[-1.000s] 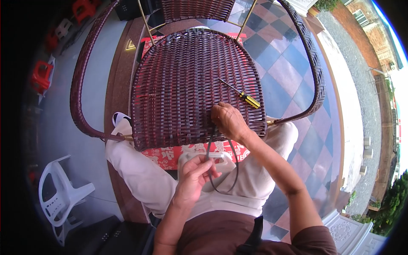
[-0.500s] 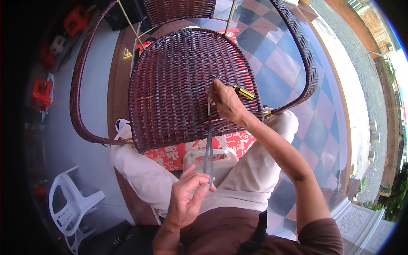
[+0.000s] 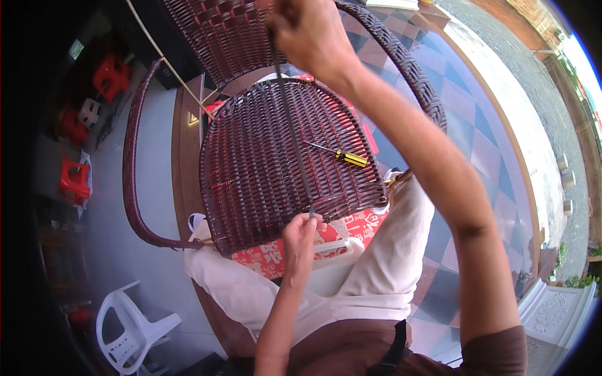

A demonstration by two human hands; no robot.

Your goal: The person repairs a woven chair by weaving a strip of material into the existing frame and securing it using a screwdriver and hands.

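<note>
A dark woven wicker chair faces me, its seat between my knees. A long flat grey-brown weaving strip runs taut across the seat. My right hand, raised high over the chair's backrest and partly smeared by motion, is closed on the strip's far part. At the seat's front edge, my left hand pinches the strip's near part between thumb and fingers. On the right half of the seat lies a screwdriver with a yellow and black handle, untouched by either hand.
Curved armrests flank the seat on both sides. Under its front edge are a red patterned cloth and a whitish plastic container. A white plastic chair stands at lower left, with red stools farther off.
My right hand has swung up and away over the backrest, drawing the strip out. The left has moved forward to the seat edge. The screwdriver now lies away from my right hand.
</note>
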